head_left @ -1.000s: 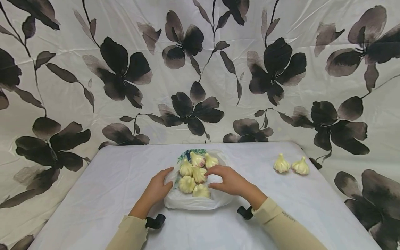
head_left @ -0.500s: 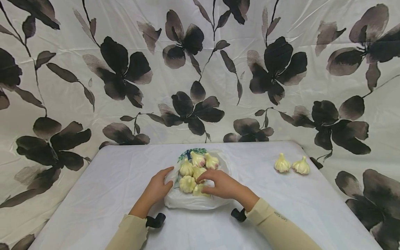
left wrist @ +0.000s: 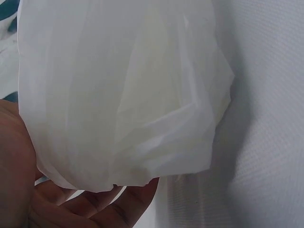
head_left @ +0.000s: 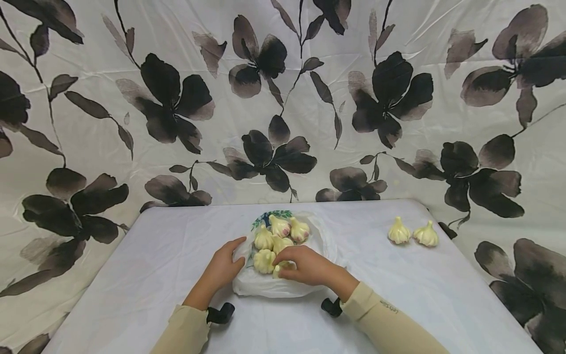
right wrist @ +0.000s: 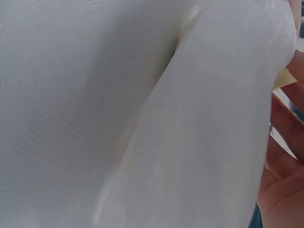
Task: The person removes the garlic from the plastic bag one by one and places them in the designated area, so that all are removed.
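Note:
A white plastic bag (head_left: 283, 289) lies spread open at the middle of the table, with several garlic bulbs (head_left: 264, 261) in it. My left hand (head_left: 225, 261) holds the bag's left edge; in the left wrist view its fingers (left wrist: 128, 202) curl behind the white plastic (left wrist: 95, 114). With thumb and fingertips, my right hand (head_left: 309, 265) grips the nearest garlic bulb (head_left: 277, 272), mostly hidden under the fingers. The bag (right wrist: 204, 123) covers much of the right wrist view, where a sliver of pale bulb (right wrist: 284, 79) shows beside the fingers.
Two more garlic bulbs (head_left: 399, 231) stand side by side at the table's back right. White cloth covers the table (head_left: 168, 246). Behind it hangs a floral curtain (head_left: 318, 98). A dark camera mount sits on each wrist.
My right hand has moved left and down from above the bag's right side onto the nearest bulb, and its fingers have closed round it. The left hand stays put.

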Motion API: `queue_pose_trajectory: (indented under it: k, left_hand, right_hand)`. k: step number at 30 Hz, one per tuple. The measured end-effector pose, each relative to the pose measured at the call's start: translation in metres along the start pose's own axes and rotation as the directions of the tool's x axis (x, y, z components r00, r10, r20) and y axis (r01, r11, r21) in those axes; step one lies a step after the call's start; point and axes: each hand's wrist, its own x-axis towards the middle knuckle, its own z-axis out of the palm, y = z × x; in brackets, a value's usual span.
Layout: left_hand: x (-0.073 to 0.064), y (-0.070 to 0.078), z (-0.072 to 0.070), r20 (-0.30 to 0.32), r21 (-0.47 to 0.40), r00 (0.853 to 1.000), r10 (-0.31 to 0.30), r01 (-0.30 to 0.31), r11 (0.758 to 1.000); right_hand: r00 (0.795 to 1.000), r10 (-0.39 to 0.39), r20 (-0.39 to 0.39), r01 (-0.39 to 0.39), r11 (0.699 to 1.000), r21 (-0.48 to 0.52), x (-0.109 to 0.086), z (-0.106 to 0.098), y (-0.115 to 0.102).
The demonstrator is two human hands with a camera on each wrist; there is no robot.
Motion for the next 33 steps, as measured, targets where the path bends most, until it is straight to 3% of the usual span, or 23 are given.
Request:
queue_pose_trajectory:
  k: [11, 25, 33]
  left_hand:
    - [0.001, 0.001, 0.001, 0.007, -0.001, 1.0, -0.017, 0.017, 1.0]
    - [-0.001, 0.002, 0.001, 0.01, 0.0, 1.0, -0.003, 0.003, 1.0]
    - [-0.001, 0.003, 0.0, 0.011, 0.006, 1.0, 0.002, -0.002, 1.0]
  right_hand:
    - [0.999, 0.042, 0.004, -0.042, 0.999, 0.002, -0.004, -0.001, -0.002]
    - [0.996, 0.053, -0.078, -0.047, 0.997, 0.068, -0.013, -0.013, -0.004]
    - [0.99, 0.047, -0.135, -0.044, 0.999, 0.021, -0.019, -0.025, 0.002]
